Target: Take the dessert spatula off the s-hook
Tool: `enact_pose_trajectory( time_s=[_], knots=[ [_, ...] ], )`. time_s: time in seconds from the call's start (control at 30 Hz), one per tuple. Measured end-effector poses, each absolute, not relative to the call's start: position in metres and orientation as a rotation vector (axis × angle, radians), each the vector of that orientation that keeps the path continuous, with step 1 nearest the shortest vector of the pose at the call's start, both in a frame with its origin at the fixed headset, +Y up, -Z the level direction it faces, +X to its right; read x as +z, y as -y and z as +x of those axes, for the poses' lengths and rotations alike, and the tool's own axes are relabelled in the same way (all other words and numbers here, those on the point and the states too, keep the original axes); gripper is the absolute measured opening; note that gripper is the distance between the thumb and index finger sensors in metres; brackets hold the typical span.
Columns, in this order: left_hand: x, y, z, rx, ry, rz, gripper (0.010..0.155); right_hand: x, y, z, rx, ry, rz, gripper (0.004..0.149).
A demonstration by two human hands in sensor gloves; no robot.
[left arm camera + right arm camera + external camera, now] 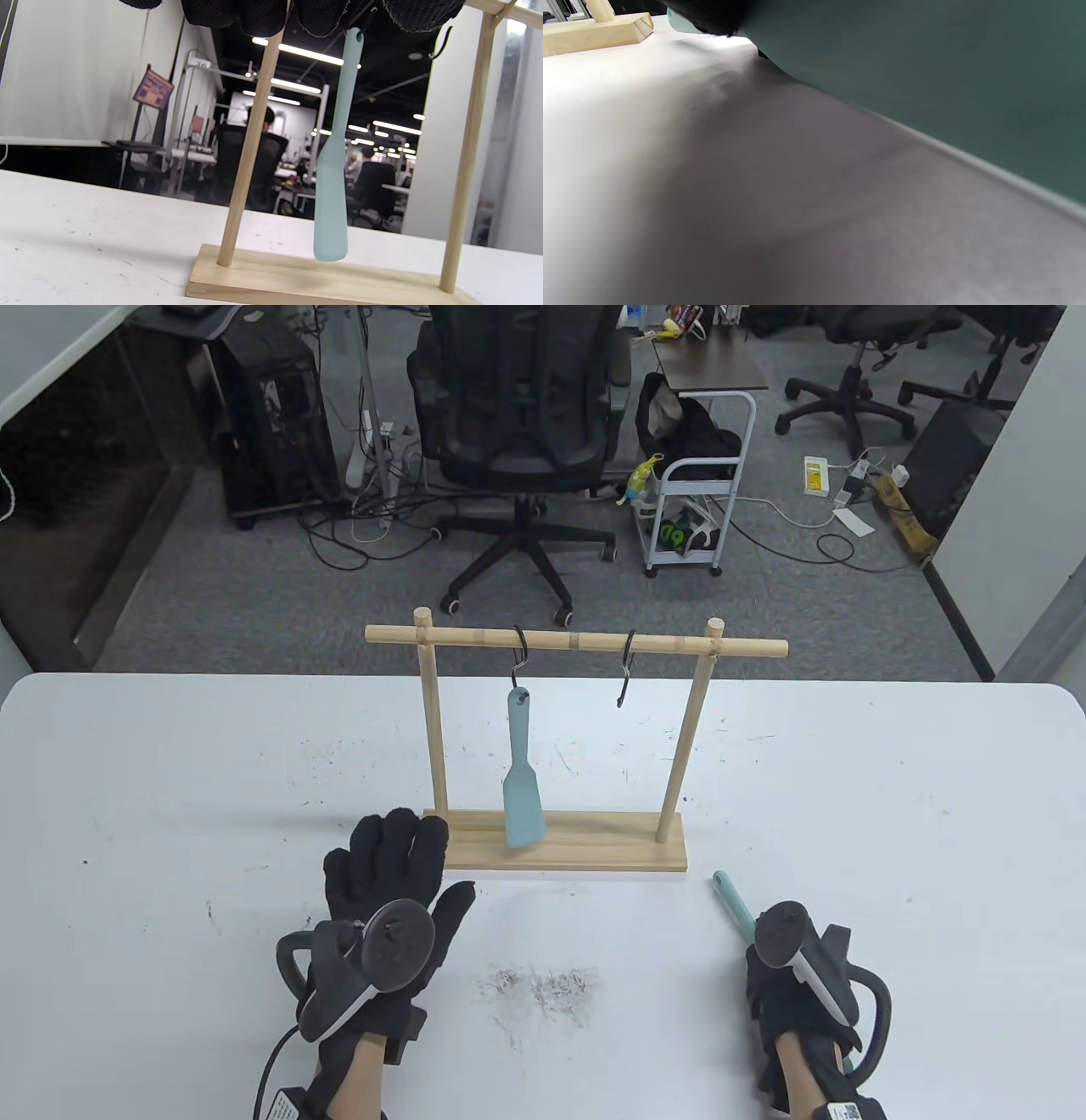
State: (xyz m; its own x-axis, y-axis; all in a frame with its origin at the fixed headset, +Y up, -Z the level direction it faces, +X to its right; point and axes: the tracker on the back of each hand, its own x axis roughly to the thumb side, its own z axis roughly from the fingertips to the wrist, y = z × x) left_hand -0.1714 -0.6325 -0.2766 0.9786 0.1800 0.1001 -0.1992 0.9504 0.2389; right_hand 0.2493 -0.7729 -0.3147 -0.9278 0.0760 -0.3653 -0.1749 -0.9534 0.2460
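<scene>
Left hand (386, 869) spread wide (touching nothing); right hand (785, 976) gripped second teal spatula (732, 905); dessert spatula (520, 785) hung on s-hook (518, 655)

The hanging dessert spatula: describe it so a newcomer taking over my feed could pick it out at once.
Find the wooden rack standing mid-table, with two black S-hooks on its top bar. The dessert spatula hangs from the left S-hook, pale blue, blade down just above the base. The right S-hook is bare, and a similar blue utensil lies at the right hand.
</scene>
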Motion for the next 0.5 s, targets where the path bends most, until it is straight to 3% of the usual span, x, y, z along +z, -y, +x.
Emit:
enact_pose_trajectory(
  time_s=[0.5],
  knots=[
    [-0.2768,0.6336,-0.1729,0.196,0.076,0.248,0.076,-0.3176,0.7773,0.2479,3.028,-0.423,-0.643,0.055]
  ],
)
